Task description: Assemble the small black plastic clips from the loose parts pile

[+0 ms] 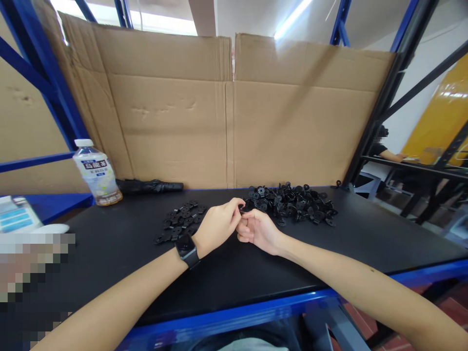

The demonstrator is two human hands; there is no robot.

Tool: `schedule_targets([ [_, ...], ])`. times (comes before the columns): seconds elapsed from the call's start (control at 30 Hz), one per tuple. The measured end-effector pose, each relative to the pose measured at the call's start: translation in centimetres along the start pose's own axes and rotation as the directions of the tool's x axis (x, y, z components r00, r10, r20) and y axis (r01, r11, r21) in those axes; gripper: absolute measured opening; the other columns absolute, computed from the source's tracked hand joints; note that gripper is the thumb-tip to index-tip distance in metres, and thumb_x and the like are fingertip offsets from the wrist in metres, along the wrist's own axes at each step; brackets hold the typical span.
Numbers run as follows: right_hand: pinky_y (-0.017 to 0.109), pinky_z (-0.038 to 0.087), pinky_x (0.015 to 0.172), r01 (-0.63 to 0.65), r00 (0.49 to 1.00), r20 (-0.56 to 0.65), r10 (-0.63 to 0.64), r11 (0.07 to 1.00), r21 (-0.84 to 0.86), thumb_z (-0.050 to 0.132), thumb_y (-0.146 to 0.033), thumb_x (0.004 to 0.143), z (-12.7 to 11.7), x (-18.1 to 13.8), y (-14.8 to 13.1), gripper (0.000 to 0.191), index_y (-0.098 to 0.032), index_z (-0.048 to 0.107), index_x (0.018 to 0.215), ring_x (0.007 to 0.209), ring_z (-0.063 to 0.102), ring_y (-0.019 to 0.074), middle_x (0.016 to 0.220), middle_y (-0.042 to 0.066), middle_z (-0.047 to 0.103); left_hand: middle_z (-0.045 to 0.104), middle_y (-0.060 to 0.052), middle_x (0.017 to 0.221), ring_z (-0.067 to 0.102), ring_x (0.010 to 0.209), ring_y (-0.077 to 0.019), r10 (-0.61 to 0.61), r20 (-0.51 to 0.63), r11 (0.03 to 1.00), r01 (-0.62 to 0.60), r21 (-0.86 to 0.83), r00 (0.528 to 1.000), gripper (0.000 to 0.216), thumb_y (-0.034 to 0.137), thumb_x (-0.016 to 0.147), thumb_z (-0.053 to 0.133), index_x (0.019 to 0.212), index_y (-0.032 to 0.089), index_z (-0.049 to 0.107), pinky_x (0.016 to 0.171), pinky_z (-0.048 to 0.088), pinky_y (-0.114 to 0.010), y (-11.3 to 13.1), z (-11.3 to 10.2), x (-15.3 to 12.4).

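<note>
Over the middle of the black tabletop, my left hand (218,222) and my right hand (259,231) meet at the fingertips. Both are closed in a pinch on a small black part (241,207), mostly hidden by the fingers. A dark watch is strapped to my left wrist. Just behind my right hand lies a heaped pile of small black round plastic parts (292,204), some with holes. Left of my left hand, flat black parts (181,222) are spread in a rough patch of rows.
A labelled bottle (97,173) with a white cap stands at the back left, beside a folded black umbrella (149,186). Cardboard panels (175,126) wall off the table's back. A white and blue packet (18,216) lies far left. Another person (383,146) sits beyond the right-hand frame.
</note>
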State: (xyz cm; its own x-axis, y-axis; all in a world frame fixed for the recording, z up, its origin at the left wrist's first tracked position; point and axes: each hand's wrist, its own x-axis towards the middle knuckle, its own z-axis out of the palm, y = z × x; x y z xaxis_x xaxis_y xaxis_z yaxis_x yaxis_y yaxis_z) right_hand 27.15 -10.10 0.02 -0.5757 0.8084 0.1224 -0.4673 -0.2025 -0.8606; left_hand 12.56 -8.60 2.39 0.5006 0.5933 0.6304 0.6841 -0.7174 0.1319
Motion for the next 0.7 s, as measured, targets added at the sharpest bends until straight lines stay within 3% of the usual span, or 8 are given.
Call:
schedule_targets([
  [0.1, 0.026, 0.029, 0.053, -0.072, 0.996, 0.054, 0.073, 0.997, -0.007, 0.036, -0.035, 0.086, -0.1, 0.1, -0.3, 0.028, -0.017, 0.049, 0.069, 0.045, 0.03, 0.0104, 0.049, -0.002, 0.042, 0.068, -0.002, 0.092, 0.066, 0.072, -0.0141, -0.056, 0.004, 0.996, 0.057, -0.067, 0.998, 0.026, 0.019, 0.09, 0.034, 0.111, 0.02, 0.05, 0.068, 0.049, -0.024, 0.0, -0.2, 0.0],
  [0.23, 0.025, 0.032, 0.053, -0.103, 0.994, -0.026, 0.105, 0.994, 0.047, 0.043, -0.029, 0.086, -0.8, 0.3, -0.4, 0.023, -0.015, 0.054, 0.071, 0.045, 0.034, 0.0091, 0.049, -0.003, 0.043, 0.068, -0.003, 0.096, 0.065, 0.081, -0.016, -0.043, 0.065, 0.998, 0.045, -0.036, 0.997, 0.03, 0.024, 0.092, 0.031, 0.118, 0.02, 0.046, 0.073, 0.049, -0.027, -0.7, -0.6, 0.6],
  [0.3, 0.023, 0.031, 0.051, -0.028, 0.991, -0.126, 0.046, 0.99, 0.141, 0.046, -0.028, 0.086, -1.2, 0.4, -0.7, 0.019, -0.014, 0.058, 0.082, 0.044, 0.032, 0.0078, 0.05, -0.004, 0.042, 0.067, -0.006, 0.097, 0.063, 0.088, -0.0174, 0.002, 0.066, 0.996, -0.008, 0.094, 0.998, 0.03, 0.025, 0.093, 0.028, 0.109, 0.017, 0.052, 0.085, 0.045, -0.032, -1.9, -1.0, 0.9],
  [0.37, 0.022, 0.031, 0.05, 0.097, 0.971, -0.235, -0.044, 0.971, 0.217, 0.048, -0.032, 0.086, -1.7, 0.4, -1.5, 0.024, -0.015, 0.059, 0.098, 0.045, 0.031, 0.0074, 0.053, -0.005, 0.043, 0.066, -0.009, 0.094, 0.061, 0.091, -0.0198, 0.049, 0.093, 0.956, -0.074, 0.282, 0.994, 0.031, 0.024, 0.092, 0.03, 0.096, 0.014, 0.059, 0.1, 0.033, -0.042, -3.8, -1.4, 1.1],
  [0.43, 0.023, 0.032, 0.05, 0.194, 0.94, -0.324, -0.103, 0.946, 0.26, 0.048, -0.037, 0.086, -2.2, 0.3, -2.4, 0.032, -0.017, 0.056, 0.109, 0.045, 0.032, 0.0076, 0.057, -0.004, 0.048, 0.065, -0.012, 0.095, 0.058, 0.096, -0.0227, 0.0, 0.143, 0.906, -0.06, 0.42, 0.99, 0.03, 0.025, 0.09, 0.034, 0.091, 0.012, 0.061, 0.103, 0.027, -0.047, -6.0, -1.8, 1.0],
  [0.57, 0.023, 0.033, 0.049, 0.219, 0.919, -0.382, -0.101, 0.934, 0.281, 0.048, -0.041, 0.084, -2.6, 0.3, -3.5, 0.038, -0.014, 0.056, 0.111, 0.047, 0.033, 0.0083, 0.062, -0.002, 0.052, 0.061, -0.014, 0.108, 0.049, 0.111, -0.0296, -0.178, 0.346, 0.875, -0.013, 0.485, 0.921, 0.03, 0.03, 0.088, 0.04, 0.1, 0.013, 0.062, 0.098, 0.019, -0.063, -9.7, -2.3, 0.3],
  [0.7, 0.023, 0.033, 0.05, 0.127, 0.955, -0.291, -0.061, 0.969, 0.213, 0.052, -0.035, 0.082, -2.2, 0.4, -2.4, 0.034, -0.013, 0.061, 0.108, 0.049, 0.034, 0.008, 0.062, -0.001, 0.052, 0.057, -0.013, 0.118, 0.045, 0.116, -0.0304, -0.264, 0.46, 0.903, 0.049, 0.427, 0.848, 0.032, 0.036, 0.088, 0.04, 0.106, 0.019, 0.06, 0.095, 0.008, -0.071, -11.3, -2.4, 0.0],
])
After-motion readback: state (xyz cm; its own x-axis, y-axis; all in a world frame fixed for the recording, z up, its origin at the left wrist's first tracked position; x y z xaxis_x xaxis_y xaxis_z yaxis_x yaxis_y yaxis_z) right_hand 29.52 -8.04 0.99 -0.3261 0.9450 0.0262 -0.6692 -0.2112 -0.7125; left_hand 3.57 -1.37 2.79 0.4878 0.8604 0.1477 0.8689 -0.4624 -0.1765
